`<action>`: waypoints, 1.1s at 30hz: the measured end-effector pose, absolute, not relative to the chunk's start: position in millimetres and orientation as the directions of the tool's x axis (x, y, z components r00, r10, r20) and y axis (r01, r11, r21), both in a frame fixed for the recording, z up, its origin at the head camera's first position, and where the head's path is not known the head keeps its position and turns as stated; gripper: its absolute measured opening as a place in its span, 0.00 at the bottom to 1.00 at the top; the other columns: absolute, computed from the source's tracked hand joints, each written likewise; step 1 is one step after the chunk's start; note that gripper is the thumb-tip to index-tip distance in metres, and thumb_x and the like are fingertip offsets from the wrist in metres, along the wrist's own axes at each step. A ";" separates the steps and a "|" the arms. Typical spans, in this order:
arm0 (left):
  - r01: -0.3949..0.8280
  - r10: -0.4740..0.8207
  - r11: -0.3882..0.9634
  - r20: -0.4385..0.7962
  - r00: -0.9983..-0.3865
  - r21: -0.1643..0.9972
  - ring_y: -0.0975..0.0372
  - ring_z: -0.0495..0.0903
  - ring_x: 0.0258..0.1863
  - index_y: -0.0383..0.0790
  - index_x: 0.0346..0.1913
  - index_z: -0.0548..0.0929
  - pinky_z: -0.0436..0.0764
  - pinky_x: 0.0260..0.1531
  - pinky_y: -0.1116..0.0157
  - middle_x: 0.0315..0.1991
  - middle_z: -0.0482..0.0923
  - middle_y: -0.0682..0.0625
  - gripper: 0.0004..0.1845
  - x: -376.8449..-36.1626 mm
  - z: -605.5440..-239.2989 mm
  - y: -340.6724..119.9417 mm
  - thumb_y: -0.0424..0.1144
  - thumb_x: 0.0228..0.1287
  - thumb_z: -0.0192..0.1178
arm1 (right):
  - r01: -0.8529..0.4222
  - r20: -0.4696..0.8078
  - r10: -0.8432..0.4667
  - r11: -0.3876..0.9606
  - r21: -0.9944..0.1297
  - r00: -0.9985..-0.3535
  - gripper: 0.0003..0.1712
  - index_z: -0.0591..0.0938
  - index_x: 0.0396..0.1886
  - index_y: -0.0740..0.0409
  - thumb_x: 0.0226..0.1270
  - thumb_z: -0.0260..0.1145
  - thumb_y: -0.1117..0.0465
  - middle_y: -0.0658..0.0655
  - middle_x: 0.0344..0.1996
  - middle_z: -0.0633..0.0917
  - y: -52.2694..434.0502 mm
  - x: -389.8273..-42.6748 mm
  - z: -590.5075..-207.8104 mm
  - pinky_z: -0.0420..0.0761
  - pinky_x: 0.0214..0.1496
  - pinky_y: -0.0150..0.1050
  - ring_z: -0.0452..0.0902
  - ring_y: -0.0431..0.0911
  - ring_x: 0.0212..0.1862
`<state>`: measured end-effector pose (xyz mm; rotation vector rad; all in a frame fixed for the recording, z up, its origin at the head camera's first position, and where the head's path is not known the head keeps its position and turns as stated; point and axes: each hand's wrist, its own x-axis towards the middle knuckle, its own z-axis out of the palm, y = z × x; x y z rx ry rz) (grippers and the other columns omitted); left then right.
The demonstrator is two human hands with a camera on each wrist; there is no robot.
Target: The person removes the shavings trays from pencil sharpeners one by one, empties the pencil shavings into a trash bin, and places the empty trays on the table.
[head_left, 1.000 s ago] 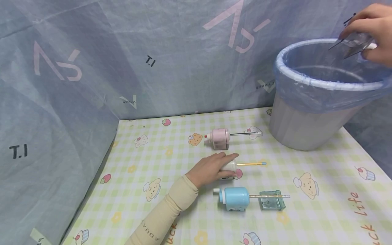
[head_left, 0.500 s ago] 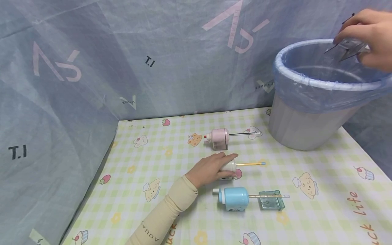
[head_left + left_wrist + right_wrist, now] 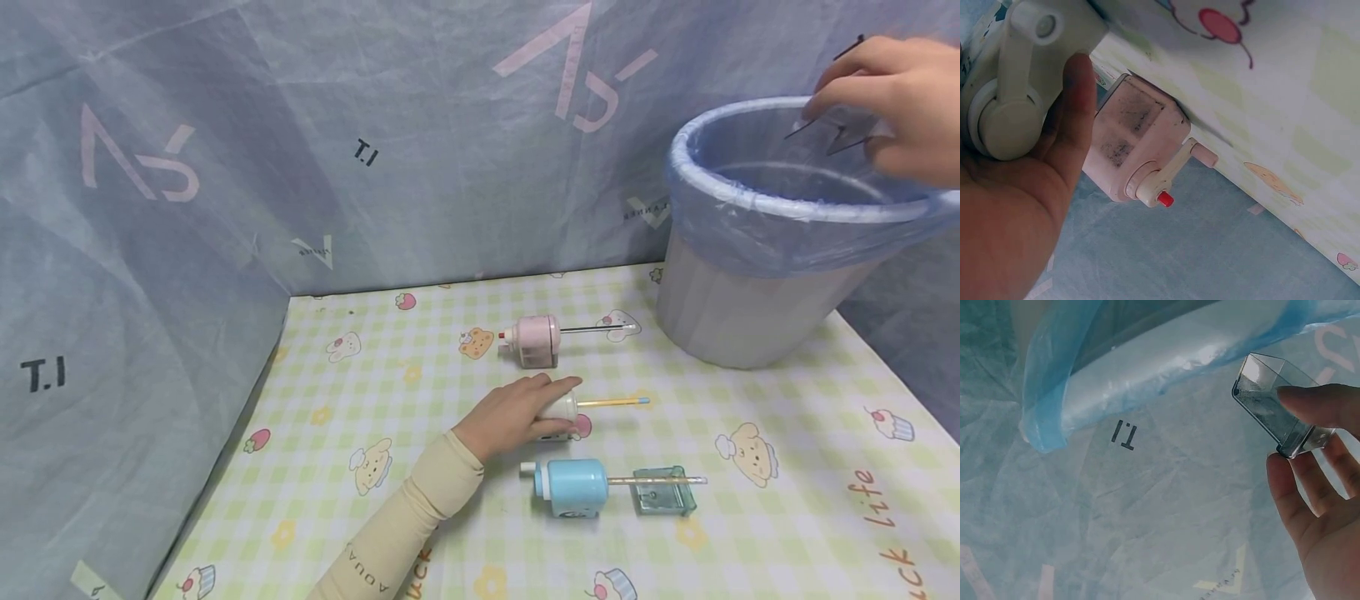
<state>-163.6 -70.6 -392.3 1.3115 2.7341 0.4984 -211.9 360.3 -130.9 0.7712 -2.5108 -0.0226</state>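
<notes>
My left hand [image 3: 510,417] grips a white crank pencil sharpener [image 3: 562,407] that rests on the table. A yellow pencil [image 3: 615,402] sticks out of its right side, and in the left wrist view the sharpener's crank [image 3: 1013,119] faces the camera. Over the opening of a bin [image 3: 738,312], my right hand [image 3: 900,112] pinches a clear plastic shavings drawer [image 3: 1269,403] between thumb and fingers. In the right wrist view the drawer tilts, and I see some dark residue on its walls. Part of the drawer is hidden by the thumb.
Behind the left hand lies a pink sharpener [image 3: 537,342] with a dark pencil [image 3: 600,328] in it. Nearer stands a blue sharpener [image 3: 581,482], whose pencil [image 3: 637,481] passes above a teal drawer [image 3: 663,500]. A blue bag [image 3: 795,242] lines the bin.
My right hand has moved a little left and down over the bin with the clear drawer. The left hand stays on the white sharpener.
</notes>
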 end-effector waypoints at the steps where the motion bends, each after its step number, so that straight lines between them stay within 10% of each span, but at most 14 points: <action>1: 0.747 0.769 0.584 0.077 -0.635 0.318 0.65 0.75 0.37 0.51 0.81 0.71 0.77 0.37 0.67 0.46 0.79 0.54 0.36 -163.6 -392.2 -70.9 0.59 0.76 0.63 | -0.525 0.465 -0.538 0.834 0.172 -0.703 0.35 0.76 0.50 0.77 0.33 0.56 0.92 0.81 0.56 0.71 359.5 -212.1 -131.0 0.66 0.60 0.73 0.66 0.78 0.54; 33: 0.741 0.766 0.590 0.064 -0.639 0.321 0.66 0.74 0.38 0.51 0.81 0.70 0.77 0.38 0.68 0.47 0.79 0.54 0.37 -164.1 -391.9 -72.1 0.61 0.76 0.62 | -0.537 0.484 -0.695 0.718 0.442 -0.531 0.40 0.76 0.49 0.70 0.30 0.55 0.96 0.75 0.56 0.73 368.5 -218.1 -137.4 0.71 0.47 0.74 0.70 0.76 0.53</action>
